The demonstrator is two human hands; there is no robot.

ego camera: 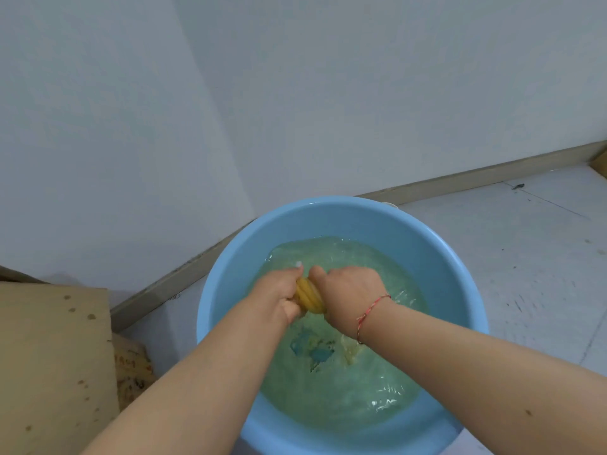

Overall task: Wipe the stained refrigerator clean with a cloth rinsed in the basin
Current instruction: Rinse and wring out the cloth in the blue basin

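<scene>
while both hands, the left hand (279, 292) and right hand (348, 290), grip and wring the yellow cloth (309, 297) over the basin (230, 274), wiping the refrigerator looks not yet begun.

Both hands, left hand (279, 295) and right hand (348, 295), grip a twisted yellow cloth (310, 298) above the water-filled blue basin (443, 257).

A plain room corner: bare white wall (295, 93), baseboard (460, 178), tiled floor (525, 257), stained cardboard box (52, 372).
</scene>
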